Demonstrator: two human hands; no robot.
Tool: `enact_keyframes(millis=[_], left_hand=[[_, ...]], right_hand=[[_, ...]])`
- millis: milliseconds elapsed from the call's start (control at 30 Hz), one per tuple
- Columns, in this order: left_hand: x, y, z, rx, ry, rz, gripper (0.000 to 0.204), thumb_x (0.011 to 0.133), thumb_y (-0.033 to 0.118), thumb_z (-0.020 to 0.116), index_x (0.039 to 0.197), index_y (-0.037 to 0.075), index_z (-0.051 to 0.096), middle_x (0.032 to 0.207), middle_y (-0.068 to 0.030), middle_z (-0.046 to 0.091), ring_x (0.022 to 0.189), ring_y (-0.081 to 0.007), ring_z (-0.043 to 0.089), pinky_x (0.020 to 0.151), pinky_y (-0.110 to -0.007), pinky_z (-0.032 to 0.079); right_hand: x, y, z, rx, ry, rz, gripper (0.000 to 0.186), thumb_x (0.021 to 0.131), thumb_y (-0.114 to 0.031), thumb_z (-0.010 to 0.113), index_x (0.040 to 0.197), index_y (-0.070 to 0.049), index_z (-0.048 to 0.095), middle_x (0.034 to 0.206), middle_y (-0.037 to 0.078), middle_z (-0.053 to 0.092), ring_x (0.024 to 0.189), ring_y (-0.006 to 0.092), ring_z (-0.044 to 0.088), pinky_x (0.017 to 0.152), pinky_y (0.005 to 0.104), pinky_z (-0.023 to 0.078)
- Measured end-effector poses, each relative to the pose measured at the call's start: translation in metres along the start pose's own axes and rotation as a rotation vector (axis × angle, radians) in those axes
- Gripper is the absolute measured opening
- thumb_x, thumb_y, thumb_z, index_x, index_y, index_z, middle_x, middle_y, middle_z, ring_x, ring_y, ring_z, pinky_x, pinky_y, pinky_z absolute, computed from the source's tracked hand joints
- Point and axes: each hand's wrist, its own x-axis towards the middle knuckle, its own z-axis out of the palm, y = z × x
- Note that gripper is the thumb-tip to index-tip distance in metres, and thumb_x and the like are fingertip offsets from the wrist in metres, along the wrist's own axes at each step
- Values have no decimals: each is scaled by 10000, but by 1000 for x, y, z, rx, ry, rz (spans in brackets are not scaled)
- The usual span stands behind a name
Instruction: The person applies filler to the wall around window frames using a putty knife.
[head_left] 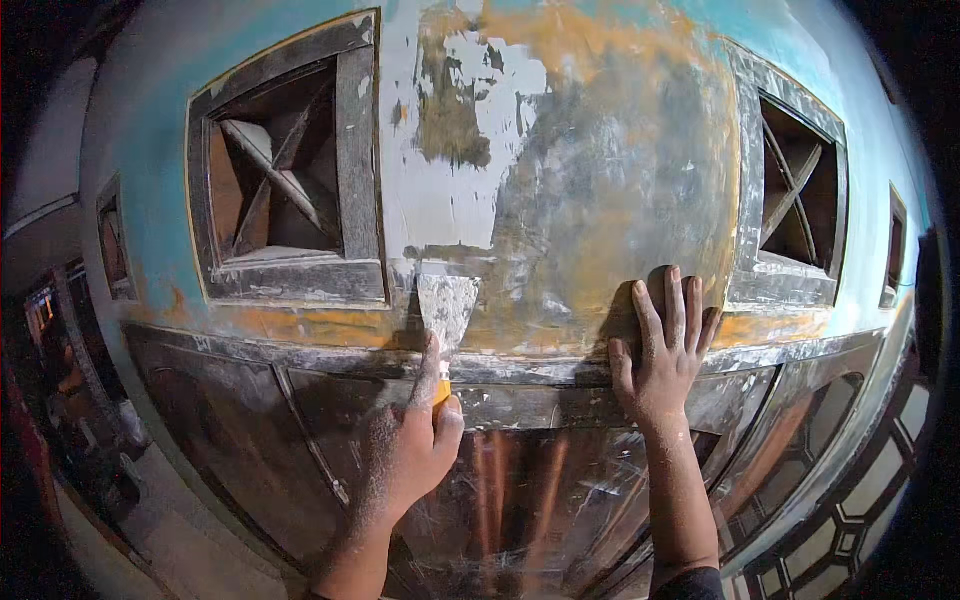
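Note:
My left hand [405, 450] is wrapped round the yellow handle of a putty knife [448, 308]. Its forefinger stretches up towards the wide blade, which is smeared with white. The top of the blade meets the wall [620, 170] just below a white filler patch [440, 205]. Farther right, my right hand [665, 360] is spread out against the lower wall, fingers pointing up and nothing in it. Pale dust covers both hands and wrists. Grey, ochre and turquoise areas mottle the wall surface.
Dark wooden frames with crossed slats form a left vent opening [270, 180] and a right vent opening [795, 185]. Beneath the wall runs a worn ledge [530, 370] above dark wooden panels [540, 500]. Patterned floor tiles [850, 520] show at lower right.

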Motion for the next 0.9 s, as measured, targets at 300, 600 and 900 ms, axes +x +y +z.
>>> enact_keyframes(millis=[300, 600, 900], left_hand=[[-26, 1, -4, -233, -178, -323, 730, 980, 4, 430, 1656, 79, 163, 929, -50, 546, 750, -114, 445, 740, -270, 461], [3, 16, -27, -325, -186, -519, 693, 977, 59, 505, 1628, 96, 271, 1378, -259, 598, 1005, -281, 646, 930, -374, 495], [9, 17, -19, -212, -226, -478, 680, 986, 91, 508, 1624, 90, 272, 1201, -292, 648, 892, -324, 670, 847, -396, 531]], right_hand=[[-1, 1, -2, 16, -5, -9, 676, 871, -378, 674, 1517, -276, 501, 1669, 125, 310, 1550, 411, 207, 1222, 673, 58], [-6, 6, 3, -3, 1, -13, 680, 866, -363, 672, 1516, -260, 504, 1671, 122, 306, 1557, 403, 191, 1226, 671, 50], [-7, 6, 4, -7, 24, -15, 667, 876, -393, 660, 1513, -262, 510, 1661, 124, 329, 1550, 408, 215, 1222, 674, 55]])
